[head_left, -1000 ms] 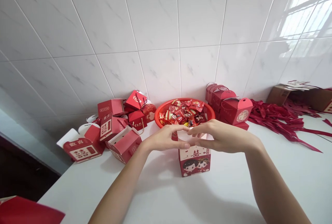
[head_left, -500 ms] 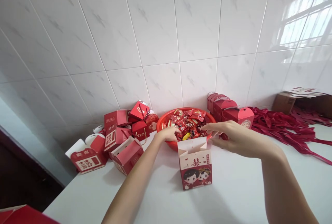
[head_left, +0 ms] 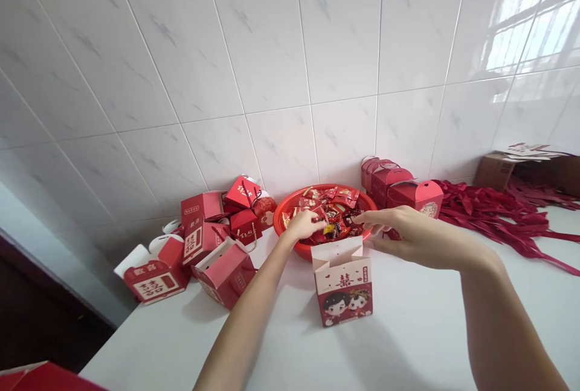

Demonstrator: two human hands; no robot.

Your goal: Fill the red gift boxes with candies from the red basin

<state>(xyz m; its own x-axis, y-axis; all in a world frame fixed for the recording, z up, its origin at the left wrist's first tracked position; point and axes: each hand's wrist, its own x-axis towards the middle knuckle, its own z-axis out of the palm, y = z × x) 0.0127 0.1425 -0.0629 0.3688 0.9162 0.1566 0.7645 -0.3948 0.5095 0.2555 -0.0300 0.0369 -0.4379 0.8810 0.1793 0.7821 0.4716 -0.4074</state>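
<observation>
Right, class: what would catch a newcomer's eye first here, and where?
First, probably the upright cartoon-printed box, open-topped, front and centre on the white table. Just behind it, a red basket holds wrapped sweets, with the left hand over them. Crimson ribbons sprawl farther right.

Bright daylight, window-shaped glare on right-hand tiles (head_left: 516,34), soft shadows across table (head_left: 421,330)

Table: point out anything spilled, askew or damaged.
The ribbons lie in a loose tangle beside the carton, ends straggling over the table. The left boxes are jumbled, unlike the right row. No damage is evident.
</observation>
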